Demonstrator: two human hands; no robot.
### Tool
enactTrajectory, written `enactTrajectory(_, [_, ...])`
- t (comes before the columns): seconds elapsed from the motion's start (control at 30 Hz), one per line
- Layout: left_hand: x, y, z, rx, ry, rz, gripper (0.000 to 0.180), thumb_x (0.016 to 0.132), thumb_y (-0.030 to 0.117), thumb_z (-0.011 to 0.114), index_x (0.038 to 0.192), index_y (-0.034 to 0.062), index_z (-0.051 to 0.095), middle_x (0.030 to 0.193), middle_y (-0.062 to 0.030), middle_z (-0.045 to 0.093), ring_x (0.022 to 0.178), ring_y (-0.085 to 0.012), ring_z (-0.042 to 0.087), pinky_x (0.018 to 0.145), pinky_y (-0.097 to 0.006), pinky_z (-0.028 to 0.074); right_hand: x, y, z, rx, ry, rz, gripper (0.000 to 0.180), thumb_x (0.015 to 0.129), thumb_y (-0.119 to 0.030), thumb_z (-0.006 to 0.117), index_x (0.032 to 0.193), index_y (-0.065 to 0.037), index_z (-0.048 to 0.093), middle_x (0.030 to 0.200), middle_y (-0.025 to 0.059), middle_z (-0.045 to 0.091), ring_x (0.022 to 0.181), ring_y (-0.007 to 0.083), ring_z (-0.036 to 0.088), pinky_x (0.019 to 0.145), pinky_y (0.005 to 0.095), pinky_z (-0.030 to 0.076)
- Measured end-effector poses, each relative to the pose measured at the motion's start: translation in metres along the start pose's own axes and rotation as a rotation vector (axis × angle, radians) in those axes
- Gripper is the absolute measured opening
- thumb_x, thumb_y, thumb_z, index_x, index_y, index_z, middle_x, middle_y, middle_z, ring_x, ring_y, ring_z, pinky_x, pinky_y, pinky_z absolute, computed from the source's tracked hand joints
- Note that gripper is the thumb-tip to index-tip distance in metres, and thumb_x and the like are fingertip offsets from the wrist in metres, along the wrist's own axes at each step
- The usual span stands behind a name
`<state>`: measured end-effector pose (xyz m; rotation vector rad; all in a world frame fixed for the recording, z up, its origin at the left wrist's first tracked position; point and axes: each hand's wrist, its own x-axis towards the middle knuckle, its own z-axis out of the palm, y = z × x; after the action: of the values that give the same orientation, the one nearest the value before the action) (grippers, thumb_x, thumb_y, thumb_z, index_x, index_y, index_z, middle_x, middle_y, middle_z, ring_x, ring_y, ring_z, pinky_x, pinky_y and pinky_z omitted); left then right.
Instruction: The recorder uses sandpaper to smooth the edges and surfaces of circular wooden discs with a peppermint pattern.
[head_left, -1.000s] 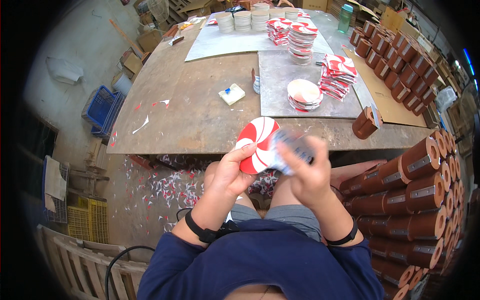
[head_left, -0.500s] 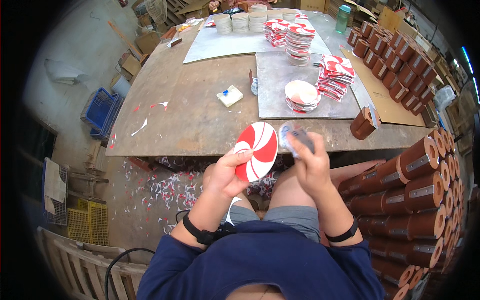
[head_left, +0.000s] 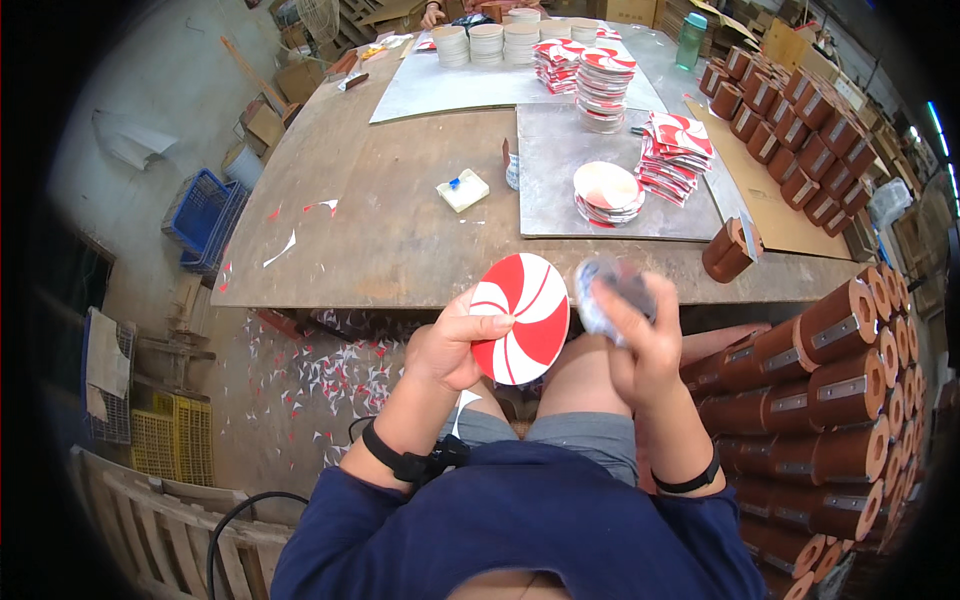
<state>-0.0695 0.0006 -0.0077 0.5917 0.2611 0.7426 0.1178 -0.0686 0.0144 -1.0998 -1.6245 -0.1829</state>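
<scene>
My left hand grips a round disc with a red and white swirl, thumb across its face and fingers behind. Its swirled side is turned up toward me, over my lap at the table's near edge. Just right of the disc, my right hand is closed round a blurred dark grey and whitish block; motion hides its exact kind. Block and disc appear slightly apart. Beyond the hands, a low stack of pale swirled discs lies on a grey board.
Stacks of swirled sheets, swirled discs and plain discs stand farther back. A white pad lies mid-table. Brown cylinders are piled at my right; one brown piece stands near the table edge. Scraps litter the floor.
The disc has turned in my left hand, its face now more toward me, and moved slightly right and down. My right hand with the block has shifted a little right.
</scene>
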Motion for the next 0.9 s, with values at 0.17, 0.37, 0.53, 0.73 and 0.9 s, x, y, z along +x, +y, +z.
enactTrajectory(0.17, [-0.003, 0.003, -0.007, 0.042, -0.082, -0.006, 0.051, 0.067, -0.002, 0.062, 0.115, -0.007, 0.044, 0.106, -0.0164, 0.057, 0.097, -0.0234, 0.057, 0.086, -0.034, 0.045, -0.008, 0.009, 0.004, -0.037, -0.151, -0.024, 0.041, 0.058, 0.003, 0.056, 0.095, -0.011, 0.066, 0.092, 0.0134, 0.049, 0.074, 0.0288, 0.054, 0.064, 0.0359, 0.046])
enactTrajectory(0.37, [0.0, 0.004, -0.008, 0.029, -0.096, -0.018, 0.051, 0.067, -0.004, 0.061, 0.115, -0.0075, 0.043, 0.105, -0.0161, 0.057, 0.095, -0.0233, 0.058, 0.086, -0.034, 0.045, 0.001, -0.01, -0.006, 0.052, -0.042, -0.103, 0.045, 0.058, 0.005, 0.06, 0.1, -0.008, 0.064, 0.092, 0.0138, 0.048, 0.074, 0.0269, 0.054, 0.064, 0.031, 0.046])
enactTrajectory(0.53, [0.003, 0.004, -0.008, 0.05, -0.071, -0.015, 0.05, 0.067, -0.004, 0.061, 0.114, -0.0077, 0.044, 0.104, -0.0159, 0.058, 0.095, -0.0228, 0.058, 0.086, -0.034, 0.045, -0.013, 0.014, 0.007, -0.038, -0.158, -0.003, 0.048, 0.059, 0.006, 0.059, 0.105, -0.011, 0.062, 0.095, 0.0163, 0.048, 0.077, 0.029, 0.054, 0.065, 0.0331, 0.046])
enactTrajectory(0.73, [0.004, 0.003, -0.012, -0.082, -0.284, -0.052, 0.05, 0.068, -0.004, 0.059, 0.115, -0.0066, 0.043, 0.105, -0.0171, 0.057, 0.096, -0.0238, 0.058, 0.087, -0.036, 0.045, 0.002, -0.016, -0.004, 0.117, -0.016, -0.07, 0.047, 0.058, 0.004, 0.06, 0.103, -0.008, 0.063, 0.099, 0.014, 0.05, 0.079, 0.0285, 0.056, 0.068, 0.0324, 0.047])
enactTrajectory(0.9, [0.002, -0.003, -0.008, -0.077, -0.259, -0.02, 0.049, 0.067, -0.005, 0.059, 0.114, -0.007, 0.044, 0.104, -0.0177, 0.057, 0.096, -0.0249, 0.058, 0.086, -0.036, 0.045, -0.012, 0.007, 0.016, 0.05, -0.065, 0.011, 0.047, 0.057, 0.003, 0.062, 0.102, -0.01, 0.064, 0.097, 0.0142, 0.048, 0.079, 0.0267, 0.056, 0.067, 0.0304, 0.047])
